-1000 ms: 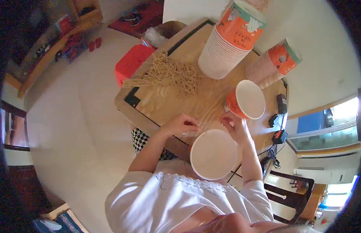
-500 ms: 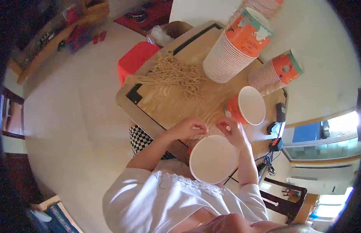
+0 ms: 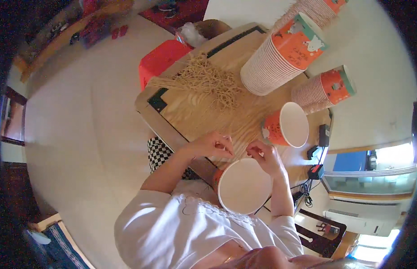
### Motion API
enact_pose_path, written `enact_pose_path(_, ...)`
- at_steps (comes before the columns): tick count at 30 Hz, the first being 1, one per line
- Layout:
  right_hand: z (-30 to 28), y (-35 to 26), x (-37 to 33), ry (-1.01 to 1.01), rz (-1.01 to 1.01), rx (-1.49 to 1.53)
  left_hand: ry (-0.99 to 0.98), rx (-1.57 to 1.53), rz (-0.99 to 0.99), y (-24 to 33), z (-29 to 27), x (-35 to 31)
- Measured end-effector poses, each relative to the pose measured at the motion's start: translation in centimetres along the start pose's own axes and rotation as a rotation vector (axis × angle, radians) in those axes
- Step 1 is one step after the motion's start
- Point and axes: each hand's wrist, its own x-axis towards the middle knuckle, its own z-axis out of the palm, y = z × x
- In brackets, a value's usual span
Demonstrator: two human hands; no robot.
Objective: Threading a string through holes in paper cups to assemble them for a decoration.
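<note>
A person's left hand (image 3: pixel 215 145) and right hand (image 3: pixel 267 158) are hovering closer together than a second ago, fingers curling almost closed, any hold impossible to tell. A white-mouthed tub (image 3: pixel 245 186) is sitting just below at the near edge of a wooden desk (image 3: pixel 186 119). Tangled string (image 3: pixel 208 85), an orange tub (image 3: pixel 273 128) and stacked tubs (image 3: pixel 273 67) are lining it; pale floor (image 3: pixel 92 116) is stretching leftward.

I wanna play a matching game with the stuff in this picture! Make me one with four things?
1. Tangled strands
2. Tall cup stack
3. Nearest tub
4. Plastic stool or bin

A. Bright red
B. Between the hands and the white shirt
C. Tan
D. Orange and green at its top end

Pairs: 1-C, 2-D, 3-B, 4-A
</note>
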Motion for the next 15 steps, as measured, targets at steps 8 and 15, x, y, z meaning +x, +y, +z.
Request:
enact_pose_path(8,0.4,0.2,0.0,0.012,-0.073,-0.056,0.102,0.666,0.202,1.1,2.7,0.9)
enact_pose_path(15,0.2,-1.3,-0.4,0.066,-0.092,-0.117,0.183,0.395,0.08,0.7,3.2,1.1)
